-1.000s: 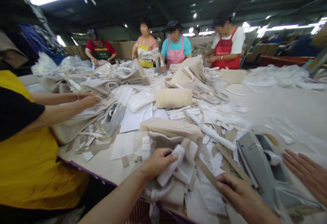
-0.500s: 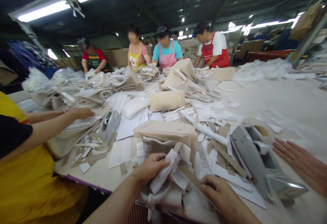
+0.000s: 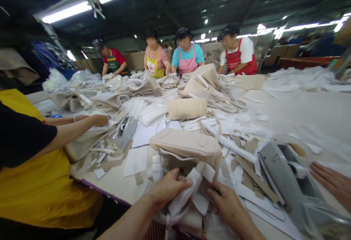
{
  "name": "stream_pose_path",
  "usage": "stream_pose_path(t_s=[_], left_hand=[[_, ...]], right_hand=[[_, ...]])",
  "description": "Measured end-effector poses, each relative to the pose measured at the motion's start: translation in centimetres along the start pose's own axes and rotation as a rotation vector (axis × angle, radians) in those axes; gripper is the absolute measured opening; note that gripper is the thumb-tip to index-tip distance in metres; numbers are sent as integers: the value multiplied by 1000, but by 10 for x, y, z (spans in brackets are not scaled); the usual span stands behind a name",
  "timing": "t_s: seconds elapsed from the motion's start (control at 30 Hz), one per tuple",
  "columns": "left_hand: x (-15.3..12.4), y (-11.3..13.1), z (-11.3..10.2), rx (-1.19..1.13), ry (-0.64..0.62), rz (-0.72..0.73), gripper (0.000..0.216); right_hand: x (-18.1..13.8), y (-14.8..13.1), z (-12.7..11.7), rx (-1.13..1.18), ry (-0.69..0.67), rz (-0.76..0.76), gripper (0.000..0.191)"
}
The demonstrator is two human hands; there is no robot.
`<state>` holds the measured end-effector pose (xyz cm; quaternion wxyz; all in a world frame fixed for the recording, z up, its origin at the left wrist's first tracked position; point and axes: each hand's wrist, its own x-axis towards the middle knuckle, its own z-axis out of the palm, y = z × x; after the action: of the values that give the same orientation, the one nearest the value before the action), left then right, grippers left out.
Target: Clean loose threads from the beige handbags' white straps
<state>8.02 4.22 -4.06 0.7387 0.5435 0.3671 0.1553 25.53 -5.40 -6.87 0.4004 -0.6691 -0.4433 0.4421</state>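
Observation:
In front of me a beige handbag [image 3: 183, 142] lies on its side on the table, its base turned away and its opening towards me. My left hand [image 3: 171, 189] is closed on a white foam wrap [image 3: 186, 190] around a strap at the bag's near side, thumb on top. Just to the right, my right hand [image 3: 226, 201] pinches at the edge of the white wrapping. Its fingertips are partly covered, so exactly what lies between them is hard to see. Loose straps and foam hang below both hands at the table's edge.
A grey tape dispenser [image 3: 290, 181] stands at the right, with another person's hand [image 3: 331, 185] beside it. Cardboard strips [image 3: 256, 178] lie near it. A second dispenser [image 3: 124, 132] is by a co-worker in a yellow apron [image 3: 49, 192]. Several people work across the table.
My right hand has moved up and inward to the foam wrap, away from the brown strip it held lower down. My left hand keeps its hold. The view has shifted slightly left.

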Motion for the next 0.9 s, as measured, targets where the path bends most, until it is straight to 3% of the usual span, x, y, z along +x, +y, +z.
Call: stream_pose_path(t_s=[0.17,0.37,0.73,0.9], left_hand=[[2,1,1,-67,-3,-21,35],[0,5,4,-134,-13,-18,38],[-1,-1,4,-91,24,109,25],[0,-3,6,-99,4,116,27]], right_hand=[[12,-2,4,87,-6,36,29],[13,-3,2,-154,26,-137,27],[14,-16,-1,-435,-8,-127,36],[4,-1,-15,-490,-21,-258,39]])
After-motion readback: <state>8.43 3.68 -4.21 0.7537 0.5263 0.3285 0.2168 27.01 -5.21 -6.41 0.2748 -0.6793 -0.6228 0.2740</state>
